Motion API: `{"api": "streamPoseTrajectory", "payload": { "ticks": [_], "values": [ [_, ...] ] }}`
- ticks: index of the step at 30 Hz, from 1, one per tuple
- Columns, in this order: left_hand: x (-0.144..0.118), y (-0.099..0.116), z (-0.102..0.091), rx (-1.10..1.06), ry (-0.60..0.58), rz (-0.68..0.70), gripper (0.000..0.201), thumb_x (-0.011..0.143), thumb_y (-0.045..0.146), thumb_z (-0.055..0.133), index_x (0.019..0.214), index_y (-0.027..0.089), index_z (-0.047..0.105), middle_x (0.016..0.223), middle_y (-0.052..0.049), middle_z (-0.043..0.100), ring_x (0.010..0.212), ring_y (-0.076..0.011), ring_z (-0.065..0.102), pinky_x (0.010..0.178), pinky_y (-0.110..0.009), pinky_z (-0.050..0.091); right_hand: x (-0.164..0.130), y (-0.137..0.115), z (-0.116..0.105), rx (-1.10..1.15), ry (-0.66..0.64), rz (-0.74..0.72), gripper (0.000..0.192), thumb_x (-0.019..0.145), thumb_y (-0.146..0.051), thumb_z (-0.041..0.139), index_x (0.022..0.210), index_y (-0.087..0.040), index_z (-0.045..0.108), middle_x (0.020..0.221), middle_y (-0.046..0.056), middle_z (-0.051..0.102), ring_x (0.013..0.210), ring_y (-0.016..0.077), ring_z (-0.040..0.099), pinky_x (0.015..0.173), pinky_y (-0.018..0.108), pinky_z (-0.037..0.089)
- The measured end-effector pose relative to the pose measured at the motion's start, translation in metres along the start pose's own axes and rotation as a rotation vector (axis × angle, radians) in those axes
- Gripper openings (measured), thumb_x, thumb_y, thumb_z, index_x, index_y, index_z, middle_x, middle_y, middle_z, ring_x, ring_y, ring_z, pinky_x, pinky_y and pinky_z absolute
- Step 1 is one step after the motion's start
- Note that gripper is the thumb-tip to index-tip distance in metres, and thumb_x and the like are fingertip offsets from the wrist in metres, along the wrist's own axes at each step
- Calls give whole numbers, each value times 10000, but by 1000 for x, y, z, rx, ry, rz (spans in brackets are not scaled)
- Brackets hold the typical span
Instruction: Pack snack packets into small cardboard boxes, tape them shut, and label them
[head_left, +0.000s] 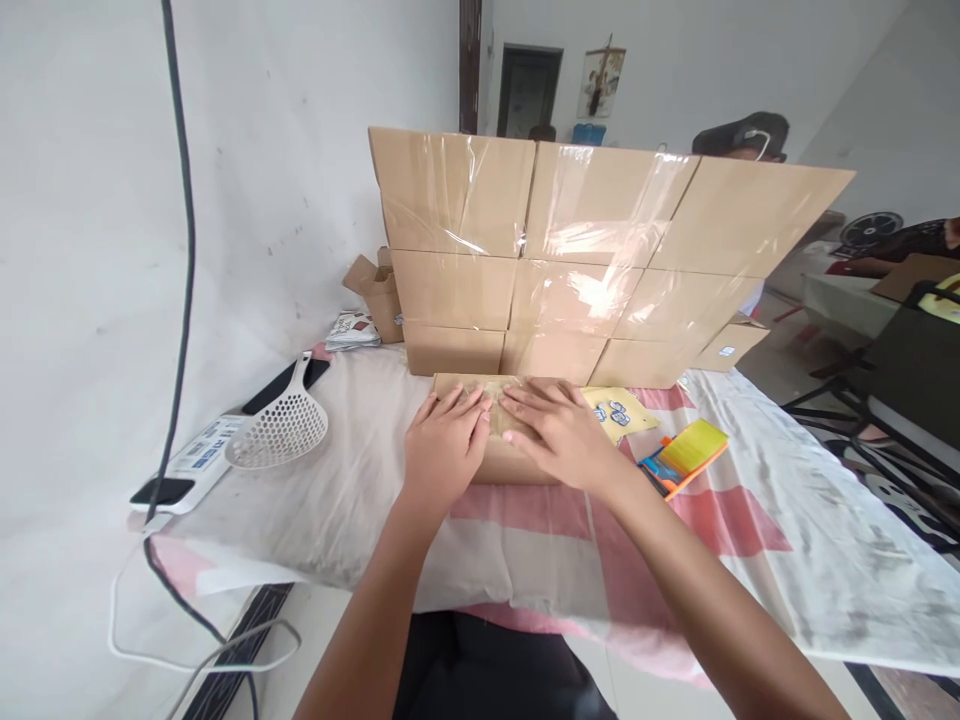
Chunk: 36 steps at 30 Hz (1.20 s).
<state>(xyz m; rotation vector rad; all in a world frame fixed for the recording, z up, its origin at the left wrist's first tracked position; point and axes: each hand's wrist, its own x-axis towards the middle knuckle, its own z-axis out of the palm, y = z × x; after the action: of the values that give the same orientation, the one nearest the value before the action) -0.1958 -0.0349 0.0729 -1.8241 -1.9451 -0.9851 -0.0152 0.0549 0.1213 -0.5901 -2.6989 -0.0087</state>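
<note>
Cardboard box (501, 455) under both flat hands

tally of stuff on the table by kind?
Cardboard boxes in the taped wall: 9
Small box under left hand and right hand: 1
Open small cartons: 2
White slotted scoop: 1
Phones: 1
Yellow-orange packet: 1
Total: 15

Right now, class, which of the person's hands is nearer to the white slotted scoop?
Left. The left hand lies flat on the small cardboard box, just right of the white slotted scoop; the right hand lies farther right.
</note>
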Motion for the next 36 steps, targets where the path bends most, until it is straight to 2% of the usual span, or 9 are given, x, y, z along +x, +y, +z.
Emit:
{"api": "streamPoseTrajectory", "payload": {
  "ticks": [4, 7, 10, 13, 17, 20, 26, 32, 36],
  "values": [
    [0, -2, -1, 22, -23, 22, 410, 1062, 275, 357, 1292, 289, 696, 1390, 46, 653, 1361, -235, 574, 1163, -496, 424, 0, 15, 3, 7, 27, 287, 495, 1055, -530, 394, 1385, -267, 653, 1514, 79, 560, 1461, 394, 399, 1145, 631, 319],
    [0, -4, -2, 19, -22, 2, 414, 1063, 273, 351, 1289, 295, 698, 1389, 55, 653, 1364, -228, 571, 1158, -482, 430, -16, 48, -2, 61, 111, 382, 527, 1071, -506, 314, 1335, -237, 683, 1472, 90, 599, 1422, 341, 466, 1123, 526, 390],
    [-1, -5, -1, 9, 0, -9, 412, 1061, 272, 356, 1283, 304, 702, 1381, 62, 658, 1365, -223, 569, 1154, -469, 432, -46, 92, -13, -74, 173, 563, 554, 1065, -465, 278, 1139, -179, 746, 1195, 153, 740, 1161, 332, 651, 970, 444, 473],
    [-2, -4, 2, 15, 31, 8, 406, 1054, 268, 371, 1276, 303, 709, 1368, 53, 670, 1352, -231, 582, 1148, -475, 432, -70, 134, -25, -218, 25, 778, 508, 1041, -441, 320, 980, -197, 761, 965, 141, 770, 931, 314, 700, 794, 390, 485],
    [-3, -2, 4, 18, 57, 11, 397, 1050, 272, 386, 1272, 308, 713, 1353, 48, 681, 1338, -235, 595, 1139, -473, 431, -74, 171, -22, -181, -264, 707, 306, 967, -276, 486, 1099, -237, 759, 1127, 86, 762, 1010, 250, 698, 812, 321, 501],
    [-3, -2, 2, 21, 43, 8, 403, 1055, 285, 375, 1292, 310, 700, 1367, 46, 672, 1352, -228, 582, 1144, -462, 423, -58, 185, -1, -138, -359, 653, 274, 907, -182, 585, 1107, -249, 760, 1189, 59, 743, 1077, 229, 685, 863, 295, 509],
    [-2, -1, -2, 44, 6, 7, 416, 1062, 298, 354, 1309, 304, 690, 1384, 45, 662, 1360, -220, 574, 1156, -449, 411, -23, 192, 41, -90, -384, 652, 291, 906, -166, 638, 1174, -232, 730, 1242, 83, 719, 1145, 241, 662, 898, 292, 511],
    [-2, 0, -1, 47, -10, -3, 422, 1062, 301, 349, 1314, 326, 686, 1390, 28, 659, 1364, -223, 571, 1162, -452, 405, -14, 192, 56, -18, -354, 673, 281, 967, -249, 600, 1228, -206, 693, 1197, 90, 720, 1103, 236, 672, 886, 353, 525],
    [-2, -1, -1, 47, -5, -3, 413, 1056, 296, 365, 1313, 335, 686, 1387, 30, 659, 1358, -227, 576, 1156, -448, 409, -9, 186, 65, 19, -345, 674, 242, 932, -310, 690, 1132, -175, 713, 1201, 100, 711, 1114, 246, 659, 932, 407, 527]
  ]
}}
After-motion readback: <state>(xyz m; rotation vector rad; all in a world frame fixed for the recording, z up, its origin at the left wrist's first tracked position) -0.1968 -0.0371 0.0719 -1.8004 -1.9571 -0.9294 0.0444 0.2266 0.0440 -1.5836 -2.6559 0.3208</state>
